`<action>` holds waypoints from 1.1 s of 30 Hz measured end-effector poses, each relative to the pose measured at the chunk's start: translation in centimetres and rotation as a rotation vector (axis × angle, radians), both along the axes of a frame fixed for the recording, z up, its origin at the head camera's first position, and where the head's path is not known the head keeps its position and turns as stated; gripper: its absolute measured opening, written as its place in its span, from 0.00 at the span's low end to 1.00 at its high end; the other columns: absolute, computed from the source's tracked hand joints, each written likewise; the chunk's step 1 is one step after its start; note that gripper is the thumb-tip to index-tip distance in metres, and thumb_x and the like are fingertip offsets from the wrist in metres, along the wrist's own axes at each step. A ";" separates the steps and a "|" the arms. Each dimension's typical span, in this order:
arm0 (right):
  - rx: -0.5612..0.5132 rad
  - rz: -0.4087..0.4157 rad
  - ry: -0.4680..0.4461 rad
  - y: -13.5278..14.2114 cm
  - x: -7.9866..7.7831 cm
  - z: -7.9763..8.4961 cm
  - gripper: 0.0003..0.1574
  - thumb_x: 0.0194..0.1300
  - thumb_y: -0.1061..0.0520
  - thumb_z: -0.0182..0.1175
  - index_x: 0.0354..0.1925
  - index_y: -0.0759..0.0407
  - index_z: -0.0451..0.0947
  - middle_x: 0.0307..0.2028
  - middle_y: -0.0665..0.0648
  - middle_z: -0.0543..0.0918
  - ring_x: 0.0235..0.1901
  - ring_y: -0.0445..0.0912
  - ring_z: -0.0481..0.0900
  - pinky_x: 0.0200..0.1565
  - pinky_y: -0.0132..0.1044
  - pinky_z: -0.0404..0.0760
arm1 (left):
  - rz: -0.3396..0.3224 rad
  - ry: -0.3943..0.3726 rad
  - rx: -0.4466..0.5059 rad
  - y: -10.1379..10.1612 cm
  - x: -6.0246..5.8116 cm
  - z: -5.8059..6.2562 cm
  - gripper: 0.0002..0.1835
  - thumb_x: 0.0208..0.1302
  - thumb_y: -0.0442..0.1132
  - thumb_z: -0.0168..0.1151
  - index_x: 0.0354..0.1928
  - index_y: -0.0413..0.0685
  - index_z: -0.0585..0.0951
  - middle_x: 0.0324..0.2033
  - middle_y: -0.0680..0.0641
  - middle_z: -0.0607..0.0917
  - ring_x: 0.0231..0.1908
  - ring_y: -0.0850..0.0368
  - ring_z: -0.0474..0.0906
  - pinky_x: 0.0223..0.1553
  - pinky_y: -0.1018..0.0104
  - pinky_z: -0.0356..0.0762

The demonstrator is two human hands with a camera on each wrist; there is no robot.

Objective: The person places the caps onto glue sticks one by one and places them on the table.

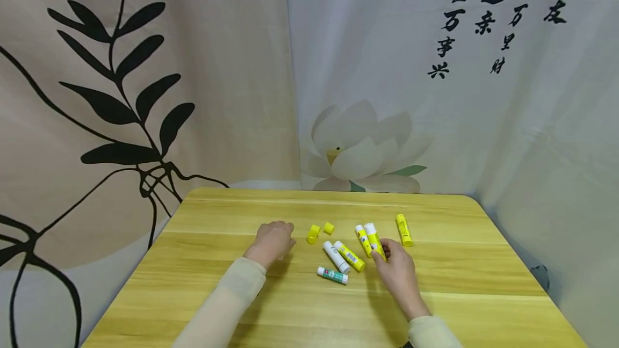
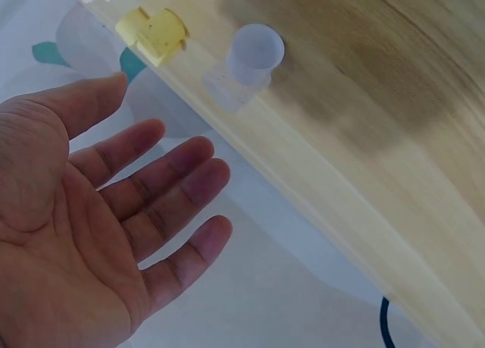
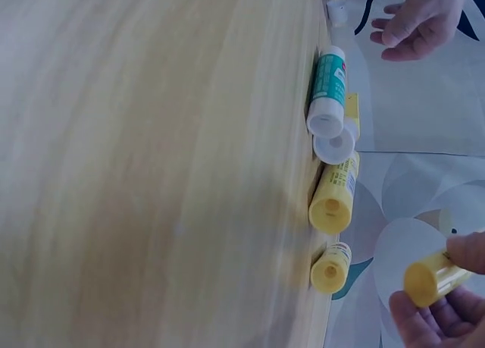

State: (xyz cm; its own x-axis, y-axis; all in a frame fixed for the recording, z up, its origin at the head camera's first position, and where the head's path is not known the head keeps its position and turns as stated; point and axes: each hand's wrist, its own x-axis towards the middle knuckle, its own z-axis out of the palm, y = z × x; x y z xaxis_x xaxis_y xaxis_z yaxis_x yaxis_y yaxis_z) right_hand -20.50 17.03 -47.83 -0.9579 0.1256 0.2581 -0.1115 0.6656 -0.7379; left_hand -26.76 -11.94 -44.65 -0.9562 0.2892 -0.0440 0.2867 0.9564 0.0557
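Observation:
My right hand (image 1: 397,270) pinches a yellow glue stick with a white cap (image 1: 373,234); in the right wrist view its yellow end (image 3: 424,283) sits between thumb and fingers. Close beside it lies a similar glue stick (image 1: 362,239). My left hand (image 1: 274,241) hovers over the table's left part, fingers loosely spread and holding nothing in the left wrist view. Near it are small whitish translucent caps (image 2: 256,54), mostly hidden by the hand in the head view. Yellow caps (image 1: 314,234) lie to the right of that hand.
Between the hands lie a white glue stick (image 1: 335,256), a yellow one (image 1: 350,256) and a teal-labelled one (image 1: 332,275). Another yellow glue stick (image 1: 404,230) lies beyond the right hand. The wooden table (image 1: 483,262) has curtains behind it.

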 end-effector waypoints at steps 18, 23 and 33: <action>-0.034 0.010 0.034 -1.2 0.4 -0.4 0.21 0.65 0.61 0.65 0.54 0.71 0.76 0.45 0.64 0.83 0.44 0.55 0.81 0.46 0.51 0.80 | -0.073 0.083 0.032 2.0 -1.4 -2.1 0.12 0.62 0.47 0.69 0.39 0.48 0.80 0.30 0.50 0.81 0.34 0.53 0.79 0.37 0.56 0.77; -0.048 0.015 0.032 -1.1 0.6 -0.6 0.21 0.65 0.62 0.65 0.54 0.71 0.76 0.46 0.65 0.83 0.45 0.56 0.81 0.47 0.52 0.81 | -0.081 0.099 0.035 2.7 -1.7 -2.6 0.13 0.61 0.49 0.70 0.37 0.48 0.80 0.29 0.50 0.81 0.33 0.52 0.79 0.37 0.54 0.79; -0.050 0.011 0.037 -1.0 0.7 -1.0 0.22 0.65 0.62 0.66 0.54 0.71 0.76 0.46 0.64 0.83 0.45 0.56 0.82 0.47 0.51 0.81 | -0.036 0.110 0.013 3.7 -2.0 -3.4 0.17 0.61 0.53 0.70 0.38 0.47 0.81 0.30 0.49 0.82 0.34 0.52 0.79 0.37 0.55 0.77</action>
